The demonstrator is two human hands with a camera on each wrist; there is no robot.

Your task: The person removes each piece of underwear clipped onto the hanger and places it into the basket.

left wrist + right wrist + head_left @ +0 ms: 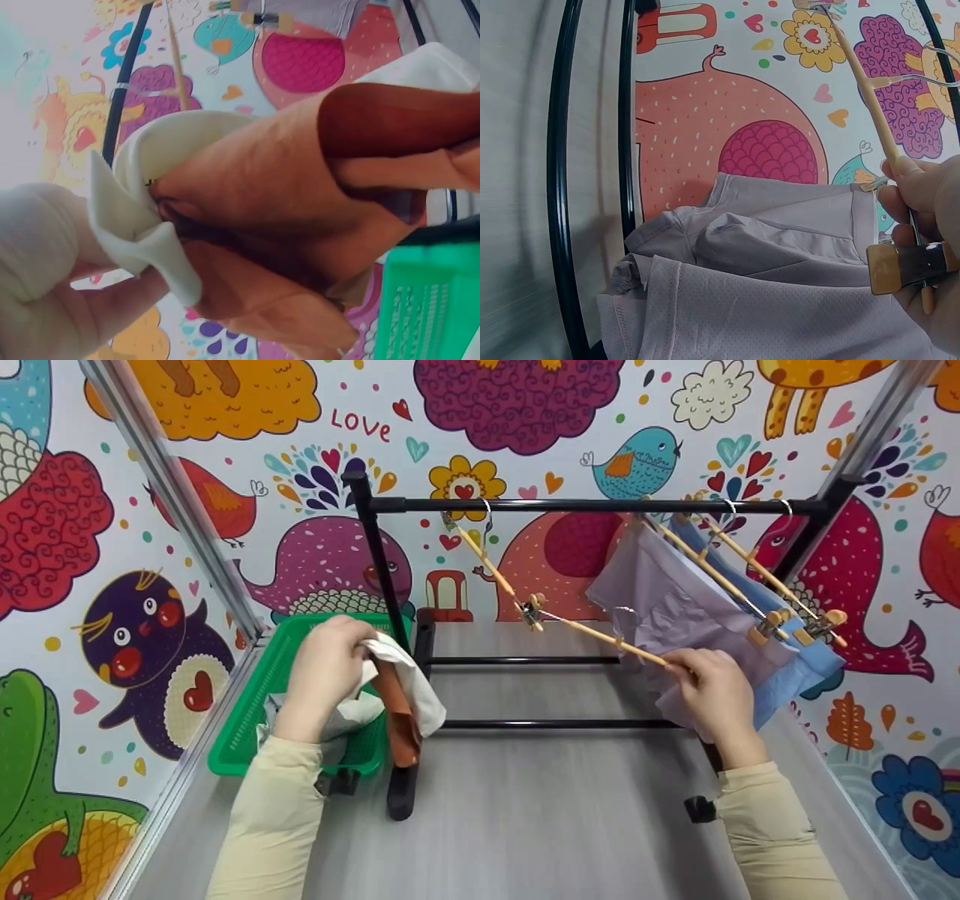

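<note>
My left hand (330, 667) grips a folded cloth garment (247, 172) near the green basket. The garment is white along one edge and rust brown elsewhere, and it hangs down from the fingers. With its fingers round one end, my right hand (712, 690) holds a wooden clip hanger (600, 634). Beside those fingers, a wooden clip (911, 268) on this hanger shows in the right wrist view, with no cloth in it. Behind the right hand hangs a lilac garment (660, 585). Another bare wooden hanger (484, 559) hangs by its hook from the rack's top bar.
The black rack (570, 505) stands in front of a cartoon-patterned wall. Blue cloth (795, 675) hangs beside the lilac garment on the right. At left, the green basket (232, 750) contains pale cloth (356, 712). Two lower bars of the rack cross above the grey floor (540, 810).
</note>
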